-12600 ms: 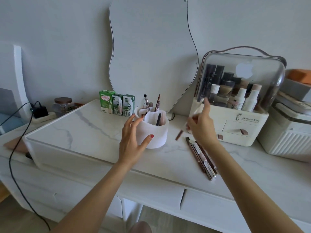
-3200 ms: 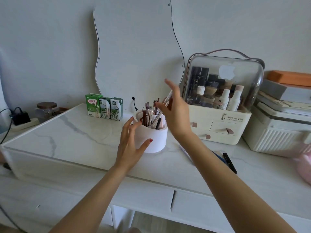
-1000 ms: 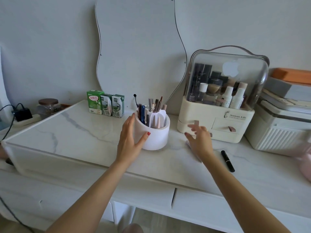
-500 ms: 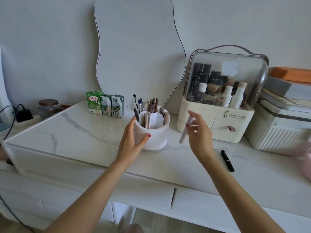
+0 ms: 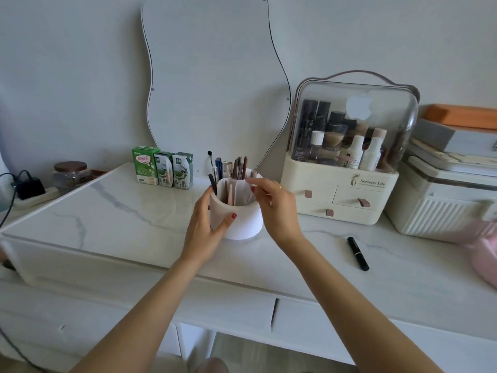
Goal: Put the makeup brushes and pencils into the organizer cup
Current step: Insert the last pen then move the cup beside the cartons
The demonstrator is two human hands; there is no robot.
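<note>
A white organizer cup (image 5: 242, 224) stands on the marble tabletop (image 5: 121, 211), with several pencils and brushes (image 5: 234, 168) upright in its compartments. My left hand (image 5: 207, 227) grips the cup from its left side, thumb on the front wall. Over the cup's right rim, the fingertips of my right hand (image 5: 274, 203) pinch a pink pencil (image 5: 253, 174) whose lower part is inside the cup; these fingers are blurred. A black pencil (image 5: 357, 253) lies on the table to the right, away from both hands.
A cream cosmetics case (image 5: 341, 200) with a clear lid stands right behind the cup. Three drink cartons (image 5: 162, 172) sit at the back left, a wavy mirror (image 5: 215, 76) leans on the wall, and white storage boxes (image 5: 441, 205) are at the far right. A glass jar (image 5: 70, 173) stands far left.
My right hand has carried the pink pencil from mid-air leftwards to the cup, and its lower end now sits inside. My left hand has kept its hold on the cup.
</note>
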